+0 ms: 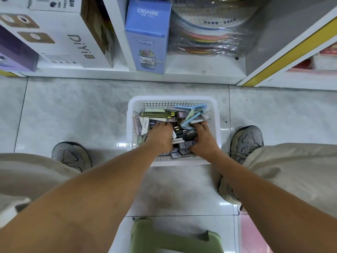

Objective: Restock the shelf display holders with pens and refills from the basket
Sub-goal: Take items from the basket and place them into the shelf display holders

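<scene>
Inside white slotted basket, jumbled pen boxes

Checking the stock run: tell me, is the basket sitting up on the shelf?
No, the white basket stands on the tiled floor in front of the shelf, with both hands inside it.

So here we've got bare forearms, no sleeves reaching them, no watch or rings that we can make out. Loose beige cloth trousers cover both legs. On the feet, chunky grey-and-tan mesh sneakers with darker grey overlay panels and pale laces; the soles look thick and off-white. Both shoes look a bit scuffed and dusty.
</scene>
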Demonstrator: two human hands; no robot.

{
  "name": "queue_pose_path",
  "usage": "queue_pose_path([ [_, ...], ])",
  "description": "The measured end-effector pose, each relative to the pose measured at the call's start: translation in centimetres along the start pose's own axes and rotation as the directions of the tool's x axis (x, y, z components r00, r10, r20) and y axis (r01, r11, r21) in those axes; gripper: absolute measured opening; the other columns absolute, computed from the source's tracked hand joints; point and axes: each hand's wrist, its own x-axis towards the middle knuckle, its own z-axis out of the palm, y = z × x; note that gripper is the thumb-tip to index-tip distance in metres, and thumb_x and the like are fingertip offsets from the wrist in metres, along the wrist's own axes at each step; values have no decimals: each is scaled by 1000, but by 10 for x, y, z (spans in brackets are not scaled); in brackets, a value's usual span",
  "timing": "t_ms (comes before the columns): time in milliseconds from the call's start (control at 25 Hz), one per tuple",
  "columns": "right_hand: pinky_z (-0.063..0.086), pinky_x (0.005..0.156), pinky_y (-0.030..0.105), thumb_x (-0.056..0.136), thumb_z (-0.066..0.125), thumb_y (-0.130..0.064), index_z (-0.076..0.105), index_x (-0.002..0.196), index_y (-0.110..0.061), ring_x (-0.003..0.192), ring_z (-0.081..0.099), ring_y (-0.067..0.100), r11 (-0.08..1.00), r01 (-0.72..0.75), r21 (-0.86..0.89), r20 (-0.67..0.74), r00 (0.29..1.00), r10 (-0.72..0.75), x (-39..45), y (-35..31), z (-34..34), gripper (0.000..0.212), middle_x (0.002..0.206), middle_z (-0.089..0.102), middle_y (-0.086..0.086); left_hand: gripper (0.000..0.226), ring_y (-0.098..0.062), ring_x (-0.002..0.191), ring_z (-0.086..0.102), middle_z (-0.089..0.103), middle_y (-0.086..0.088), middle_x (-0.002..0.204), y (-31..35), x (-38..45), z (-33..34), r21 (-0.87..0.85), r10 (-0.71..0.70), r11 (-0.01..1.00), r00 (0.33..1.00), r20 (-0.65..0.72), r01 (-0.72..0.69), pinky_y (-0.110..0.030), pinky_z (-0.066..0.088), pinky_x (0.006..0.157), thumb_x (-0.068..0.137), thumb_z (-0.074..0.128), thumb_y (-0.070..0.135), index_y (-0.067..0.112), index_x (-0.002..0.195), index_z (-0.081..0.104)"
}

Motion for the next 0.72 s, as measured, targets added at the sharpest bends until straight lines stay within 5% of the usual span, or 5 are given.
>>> queue_pose_path([
  [160,50,89,28,71,68,3,38,147,-25,115,58,27,999,-14,31,-20,1000,15,0,-1,2,86,160,19,-1,54,-22,81,52,49,-2,82,-1,-1,-5,3,41,999,998,39,-41,-34,45,62,70,73,3,8,119,49],
  [320,50,89,32,72,63,3,41,144,-25,115,57,26,1000,-12,18,-27,1000,13,-4,-1,3,80,159,21,-5,37,-13,63,47,48,0,74,3,-1,-4,11,2,1000,994,110,-3,-30,42,56,70,74,10,15,97,49],
  [520,50,95,35,72,63,4,44,142,-22,121,53,27,1000,7,26,-44,999,-6,-6,-2,2,77,156,27,-4,44,-12,61,45,45,1,72,0,1,-4,-44,54,998,992,112,-49,-26,38,53,73,69,4,8,112,48],
  [720,51,97,37,74,60,5,45,141,-19,118,54,28,999,-19,34,-37,999,20,-5,-4,-3,73,149,40,2,51,-13,75,56,58,-3,88,-9,4,-26,-250,0,966,963,270,71,-25,46,54,66,86,10,7,103,51],
])
